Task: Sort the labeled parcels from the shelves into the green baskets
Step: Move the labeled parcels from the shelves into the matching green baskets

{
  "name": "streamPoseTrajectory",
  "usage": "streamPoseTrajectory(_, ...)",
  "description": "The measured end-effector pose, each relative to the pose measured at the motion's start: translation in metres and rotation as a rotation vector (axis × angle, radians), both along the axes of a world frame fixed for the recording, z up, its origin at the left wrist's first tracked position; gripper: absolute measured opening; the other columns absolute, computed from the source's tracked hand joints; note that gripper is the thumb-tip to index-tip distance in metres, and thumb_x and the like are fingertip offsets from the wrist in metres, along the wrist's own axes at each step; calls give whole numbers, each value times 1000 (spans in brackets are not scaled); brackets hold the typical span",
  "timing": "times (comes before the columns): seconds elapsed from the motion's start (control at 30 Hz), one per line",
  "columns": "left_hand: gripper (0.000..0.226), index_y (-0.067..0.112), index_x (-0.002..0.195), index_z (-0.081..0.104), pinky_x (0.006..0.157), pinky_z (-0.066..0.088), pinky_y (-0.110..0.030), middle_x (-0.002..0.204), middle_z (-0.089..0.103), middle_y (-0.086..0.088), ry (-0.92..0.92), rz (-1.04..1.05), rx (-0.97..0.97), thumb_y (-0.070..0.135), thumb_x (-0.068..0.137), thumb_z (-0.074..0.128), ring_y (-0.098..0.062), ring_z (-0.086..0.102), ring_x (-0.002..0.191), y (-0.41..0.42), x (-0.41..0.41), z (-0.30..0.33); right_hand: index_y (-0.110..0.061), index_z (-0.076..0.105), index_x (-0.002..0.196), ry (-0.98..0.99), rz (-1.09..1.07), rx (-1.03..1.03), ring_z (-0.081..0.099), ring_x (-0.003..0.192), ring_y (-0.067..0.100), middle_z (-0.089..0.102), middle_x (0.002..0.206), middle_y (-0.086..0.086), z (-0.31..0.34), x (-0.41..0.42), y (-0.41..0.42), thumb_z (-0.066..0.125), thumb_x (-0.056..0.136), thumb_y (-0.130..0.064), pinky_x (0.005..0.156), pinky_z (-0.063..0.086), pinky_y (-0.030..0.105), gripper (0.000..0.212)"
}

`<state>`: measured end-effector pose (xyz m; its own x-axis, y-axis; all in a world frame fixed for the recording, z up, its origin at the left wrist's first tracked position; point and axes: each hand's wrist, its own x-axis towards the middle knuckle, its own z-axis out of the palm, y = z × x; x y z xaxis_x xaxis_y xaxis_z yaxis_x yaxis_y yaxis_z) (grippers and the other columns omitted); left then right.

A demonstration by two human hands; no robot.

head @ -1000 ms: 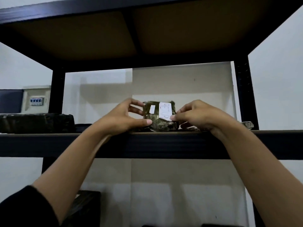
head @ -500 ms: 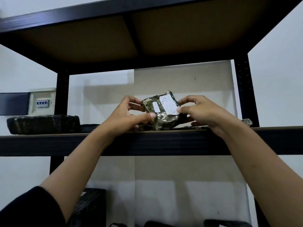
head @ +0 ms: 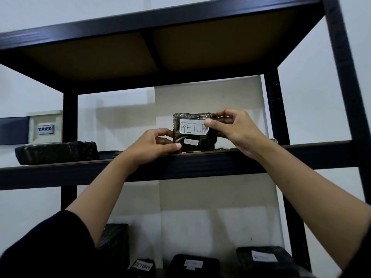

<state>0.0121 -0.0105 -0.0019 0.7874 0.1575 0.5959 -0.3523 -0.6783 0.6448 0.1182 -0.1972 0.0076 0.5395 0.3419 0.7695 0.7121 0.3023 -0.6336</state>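
Parcel [head: 195, 135] pinched between left hand [head: 154, 146] and right hand [head: 233, 129]

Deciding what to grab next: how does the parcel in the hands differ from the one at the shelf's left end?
The held parcel stands upright at the shelf edge, gripped by the left hand and right hand; the left parcel lies flat, untouched. The held parcel shows a white RETURN label; the left parcel shows no label from here. The left parcel looks longer and lower. Both are in dark wrap.
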Motion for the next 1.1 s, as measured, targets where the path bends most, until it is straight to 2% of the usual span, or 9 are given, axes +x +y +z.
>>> streamPoseTrajectory(0.17, 27, 17, 109, 62, 71, 50, -12, 91, 75, -1, -142, -67, -35, 20, 83, 67, -7, 70, 85, -26, -35, -26, -20, 58, 101, -3, 59, 99, 68, 93, 26, 71, 100, 13, -24, -32, -16, 63, 89, -25, 87, 55, 46, 14)
streamPoseTrajectory(0.27, 24, 14, 106, 64, 64, 45, -7, 90, 75, -3, -152, -124, -54, 19, 82, 66, -5, 70, 82, -52, -58, -53, -27, 48, 104, -1, 69, 56, 70, 87, 25, 69, 102, 10, -53, -63, -29, 49, 96, -34, 66, 59, 47, 11)
streamPoseTrajectory(0.33, 29, 10, 105, 65, 62, 45, -8, 90, 75, -5, -140, -160, -80, 22, 79, 66, -6, 68, 78, -68, -73, -75, -26, 44, 107, 44, 31, 48, 71, 76, 19, 67, 100, 4, -75, -82, -39, 43, 98, -37, 47, 55, 36, 14)
streamPoseTrajectory(0.47, 39, 9, 106, 65, 63, 46, -14, 92, 75, -8, 0, -250, -147, 34, 75, 68, -10, 66, 78, -98, -97, -130, -22, 49, 102, 111, -88, 36, 63, 61, 15, 63, 88, 3, -131, -111, -74, 43, 98, -36, 35, 41, 22, 15)
streamPoseTrajectory(0.63, 35, 4, 101, 64, 57, 48, -11, 82, 74, -5, 211, -366, -309, 26, 76, 73, -8, 67, 71, -143, -113, -210, -21, 53, 101, 340, -155, -86, 62, 58, 12, 65, 80, 2, -205, -140, -134, 46, 96, -39, 38, 42, 21, 20)
streamPoseTrajectory(0.73, 62, 12, 101, 64, 61, 50, -15, 84, 74, -5, 330, -385, -296, 55, 59, 78, -11, 68, 72, -174, -119, -247, -20, 55, 97, 454, -178, -116, 60, 55, 13, 63, 77, 3, -238, -145, -178, 49, 96, -36, 34, 38, 15, 18)
streamPoseTrajectory(0.87, 18, 10, 103, 63, 61, 49, -15, 85, 74, -8, 421, -397, -324, 18, 87, 61, -10, 66, 70, -222, -111, -270, -22, 59, 94, 561, -274, -64, 58, 59, 14, 63, 80, 5, -262, -147, -245, 52, 94, -39, 33, 37, 14, 19)
streamPoseTrajectory(1.0, 15, 12, 103, 64, 64, 49, -16, 90, 74, -9, 456, -441, -315, 16, 89, 60, -14, 66, 76, -283, -84, -279, -19, 59, 94, 661, -305, 12, 53, 39, 11, 59, 58, -5, -271, -144, -328, 52, 95, -34, 30, 32, 15, 17)
streamPoseTrajectory(1.1, 15, 11, 104, 64, 66, 49, -20, 89, 74, -10, 469, -472, -324, 13, 90, 58, -14, 66, 76, -345, -52, -285, -18, 58, 94, 700, -347, 45, 56, 43, 13, 62, 65, -2, -279, -130, -398, 57, 92, -32, 31, 34, 18, 15)
